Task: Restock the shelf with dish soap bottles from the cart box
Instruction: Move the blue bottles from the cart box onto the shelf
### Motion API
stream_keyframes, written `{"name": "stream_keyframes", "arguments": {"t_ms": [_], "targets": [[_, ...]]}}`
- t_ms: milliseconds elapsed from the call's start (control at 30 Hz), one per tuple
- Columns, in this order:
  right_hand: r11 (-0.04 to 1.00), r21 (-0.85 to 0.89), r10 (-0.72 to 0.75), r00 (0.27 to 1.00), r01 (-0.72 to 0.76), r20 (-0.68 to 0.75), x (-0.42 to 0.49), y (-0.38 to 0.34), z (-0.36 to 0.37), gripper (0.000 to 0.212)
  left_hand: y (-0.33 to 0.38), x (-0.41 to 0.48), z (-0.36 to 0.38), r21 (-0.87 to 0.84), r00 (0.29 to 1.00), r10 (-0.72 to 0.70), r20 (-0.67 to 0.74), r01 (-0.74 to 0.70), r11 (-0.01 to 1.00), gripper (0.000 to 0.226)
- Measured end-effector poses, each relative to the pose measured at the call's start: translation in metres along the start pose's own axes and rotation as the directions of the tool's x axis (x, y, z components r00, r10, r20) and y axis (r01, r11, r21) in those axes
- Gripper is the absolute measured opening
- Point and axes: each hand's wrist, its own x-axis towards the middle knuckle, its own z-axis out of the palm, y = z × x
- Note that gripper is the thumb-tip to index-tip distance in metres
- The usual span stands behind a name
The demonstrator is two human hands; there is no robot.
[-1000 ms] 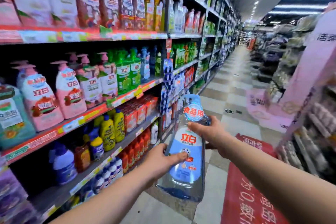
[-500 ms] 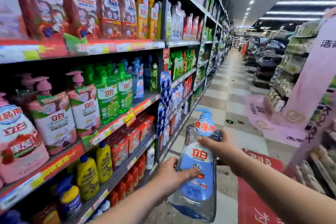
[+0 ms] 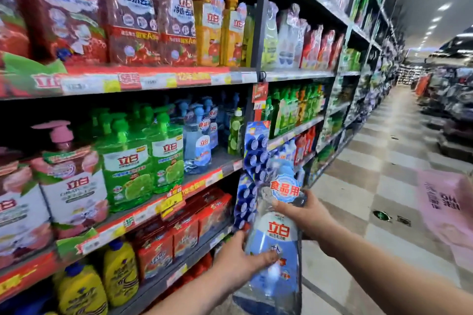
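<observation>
I hold a clear dish soap bottle (image 3: pixel 275 245) with a blue label and blue pump in front of the shelving, low and right of centre. My left hand (image 3: pixel 239 259) grips its lower body from the left. My right hand (image 3: pixel 300 212) grips its neck from the right, just under a round blue tag. On the middle shelf (image 3: pixel 225 161) stand matching clear blue bottles (image 3: pixel 198 140), beside green bottles (image 3: pixel 143 158). A bare stretch of that shelf lies in front of the blue bottles. No cart or box is in view.
Blue hanging packs (image 3: pixel 256 151) dangle on the shelf upright right beside the held bottle. Red boxes (image 3: pixel 184 227) and yellow bottles (image 3: pixel 120 271) fill the lower shelf. The checkered aisle floor (image 3: pixel 378 161) runs off to the right; a pink display (image 3: pixel 445 210) stands at the right edge.
I have moved closer along the shelf. The matching blue bottles are now just up and left of the held bottle, which has shifted nearer the shelf upright. Both hands keep their grip.
</observation>
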Motion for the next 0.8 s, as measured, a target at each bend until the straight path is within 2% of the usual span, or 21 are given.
{"name": "stream_keyframes", "arguments": {"t_ms": [167,333,400,533,633,800], "targets": [[0.997,-0.067,-0.035,0.995,0.041,0.094,0.075,0.001,0.007,0.068,0.007,0.043,0.004,-0.013,0.991,-0.026,-0.132,0.025,1.0,0.07],[0.993,-0.06,-0.092,0.974,0.106,0.206,0.152,-0.008,0.029,0.065,0.005,0.109,-0.021,0.005,0.975,-0.037,-0.217,0.039,0.999,0.05],[0.987,-0.062,-0.13,0.967,0.147,0.22,0.184,-0.012,0.039,0.072,0.006,0.139,-0.032,0.062,0.97,-0.047,-0.238,0.064,0.996,0.046],[0.975,-0.083,-0.176,0.948,0.204,0.263,0.244,-0.034,0.049,0.088,0.019,0.205,-0.054,0.091,0.969,-0.035,-0.243,0.059,0.994,0.059],[0.961,-0.104,-0.22,0.934,0.258,0.28,0.284,-0.051,0.057,0.086,0.029,0.249,-0.066,0.038,0.974,-0.021,-0.226,0.03,0.999,0.064],[0.902,-0.137,-0.359,0.886,0.41,0.293,0.336,-0.067,0.07,0.08,0.042,0.307,-0.083,-0.035,0.953,-0.013,-0.301,0.003,0.999,0.064]]}}
